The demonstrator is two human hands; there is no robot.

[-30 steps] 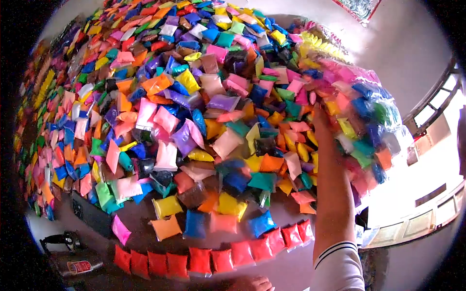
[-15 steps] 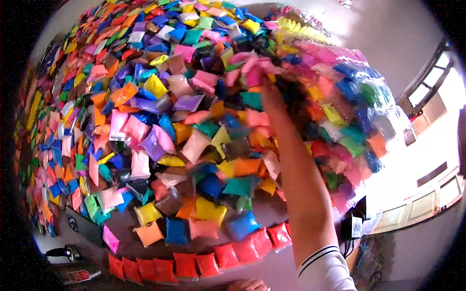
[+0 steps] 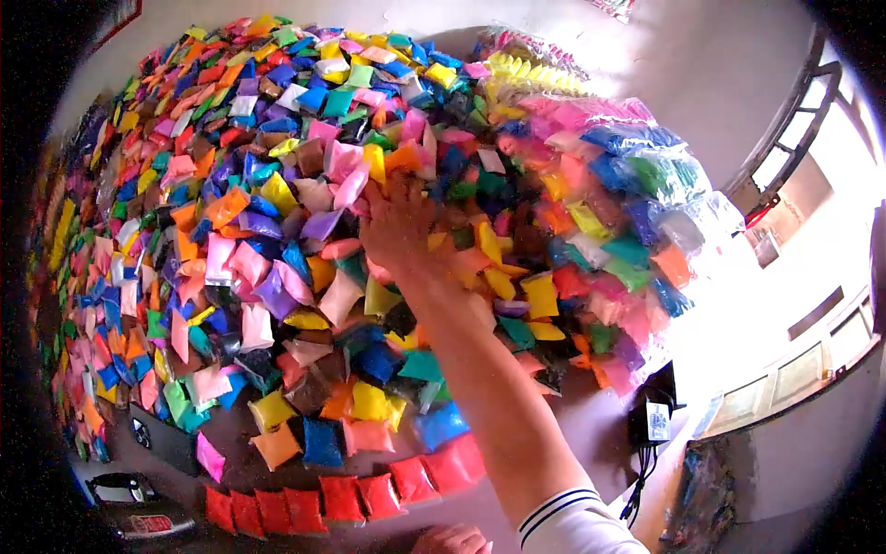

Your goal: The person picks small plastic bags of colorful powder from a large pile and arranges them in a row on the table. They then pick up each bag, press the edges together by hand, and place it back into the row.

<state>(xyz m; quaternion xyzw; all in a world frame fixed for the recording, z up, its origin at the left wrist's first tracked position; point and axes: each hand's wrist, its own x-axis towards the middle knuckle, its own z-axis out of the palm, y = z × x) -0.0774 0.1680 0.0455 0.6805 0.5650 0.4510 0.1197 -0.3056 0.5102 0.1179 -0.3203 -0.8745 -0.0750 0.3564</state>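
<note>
— Hundreds of small coloured packets (image 3: 277,185) are being spread over the surface; where is the right hand (image 3: 397,226) being held?

— It is being stretched out far into the middle of the heap, palm down, fingers spread apart and pressed onto pink and orange packets (image 3: 346,180) lying just beyond the fingertips, up and to the left. Whether anything is being gripped underneath cannot be told.

— And the left hand (image 3: 449,539)?

— Only its top is being shown at the bottom edge, near the row of red packets (image 3: 341,499); its state cannot be told. The right hand is by far the nearer to the heap's middle.

— Is any writing being shown?

— A white label on the black box (image 3: 652,423) at the right is being seen, but nothing can be read; a big clear bag of packets (image 3: 646,203) is lying to the right of the arm.
</note>
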